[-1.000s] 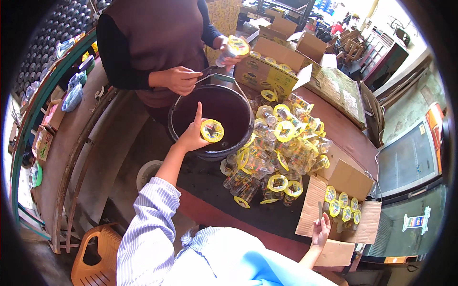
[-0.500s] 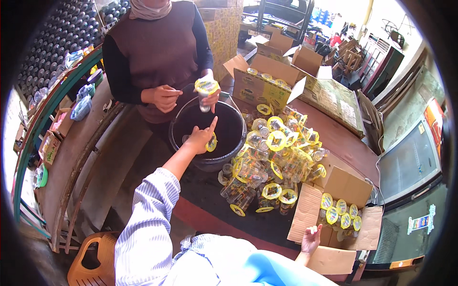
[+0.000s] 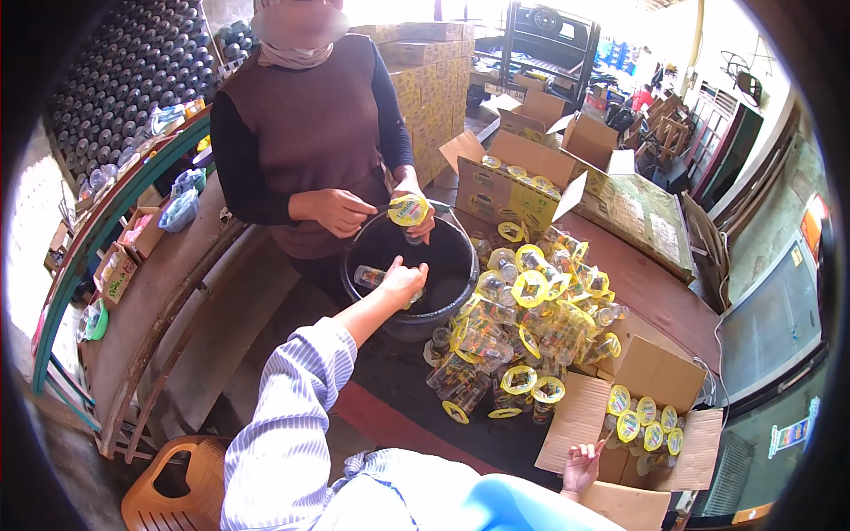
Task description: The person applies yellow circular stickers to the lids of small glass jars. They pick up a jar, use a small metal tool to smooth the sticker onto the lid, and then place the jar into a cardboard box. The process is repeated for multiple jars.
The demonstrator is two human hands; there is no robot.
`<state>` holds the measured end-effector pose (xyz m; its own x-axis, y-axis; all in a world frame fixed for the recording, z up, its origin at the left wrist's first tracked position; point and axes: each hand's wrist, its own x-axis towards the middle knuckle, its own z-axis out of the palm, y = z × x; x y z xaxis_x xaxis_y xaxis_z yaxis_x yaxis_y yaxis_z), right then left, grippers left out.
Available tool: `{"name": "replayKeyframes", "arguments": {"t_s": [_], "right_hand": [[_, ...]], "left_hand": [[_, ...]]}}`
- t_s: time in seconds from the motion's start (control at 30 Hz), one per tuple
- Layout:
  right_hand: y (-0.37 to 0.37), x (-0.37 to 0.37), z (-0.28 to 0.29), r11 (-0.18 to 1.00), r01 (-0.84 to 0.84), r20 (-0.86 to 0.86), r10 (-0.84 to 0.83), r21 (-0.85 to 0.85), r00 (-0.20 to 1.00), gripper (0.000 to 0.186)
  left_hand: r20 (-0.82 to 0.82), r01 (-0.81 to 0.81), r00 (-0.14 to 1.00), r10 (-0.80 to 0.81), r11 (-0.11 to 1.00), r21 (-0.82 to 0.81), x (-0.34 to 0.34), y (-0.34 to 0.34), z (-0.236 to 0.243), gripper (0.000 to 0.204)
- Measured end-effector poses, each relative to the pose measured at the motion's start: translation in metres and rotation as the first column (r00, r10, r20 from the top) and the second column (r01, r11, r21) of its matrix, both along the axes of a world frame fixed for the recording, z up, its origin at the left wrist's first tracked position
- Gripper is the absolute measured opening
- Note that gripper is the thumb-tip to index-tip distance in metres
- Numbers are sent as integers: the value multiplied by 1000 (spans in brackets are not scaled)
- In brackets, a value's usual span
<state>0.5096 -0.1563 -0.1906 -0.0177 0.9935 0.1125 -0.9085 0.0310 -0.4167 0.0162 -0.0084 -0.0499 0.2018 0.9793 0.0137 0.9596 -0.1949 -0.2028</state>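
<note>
My left hand (image 3: 405, 283) is over a black bucket (image 3: 460, 288), closed around a clear plastic cup (image 3: 369, 276). The cup lies sideways under my palm, its yellow lid partly hidden by my fingers. My right hand (image 3: 582, 467) is low at the right, beside an open cardboard box (image 3: 568, 411) of lidded cups. Its fingers are curled, and a thin stick-like sliver seems to poke up from them; what it is I cannot make out. Across the bucket, a co-worker holds a cup with a yellow-rimmed lid (image 3: 408, 211) in one hand and something thin in the other.
A big heap of yellow-lidded cups (image 3: 527, 323) covers the table right of the bucket. Behind it stands another open carton (image 3: 509, 195) with cups inside. An orange plastic chair (image 3: 177, 491) is at lower left, and a glass-fronted cabinet (image 3: 770, 292) at right.
The view has shifted, so the surroundings sit further right and lower. My left index finger, earlier stretched out, is now bent, and more of the cup shows. The co-worker's hands have come closer together.
</note>
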Motion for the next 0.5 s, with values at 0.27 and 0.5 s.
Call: {"name": "replayKeyframes", "arguments": {"t_s": [0.27, 0.5], "right_hand": [[0, -1, 1, 1000, 18, 22, -19, 24, 1000, 34], [-1, 0, -1, 999, 21, 30, -22, 33, 999, 36]], "left_hand": [[-130, -30, 991, 41, 996, 89, 5, 18, -10, 13], [-274, -84, 960, 58, 993, -82, 19, 27, -9, 18]]}}
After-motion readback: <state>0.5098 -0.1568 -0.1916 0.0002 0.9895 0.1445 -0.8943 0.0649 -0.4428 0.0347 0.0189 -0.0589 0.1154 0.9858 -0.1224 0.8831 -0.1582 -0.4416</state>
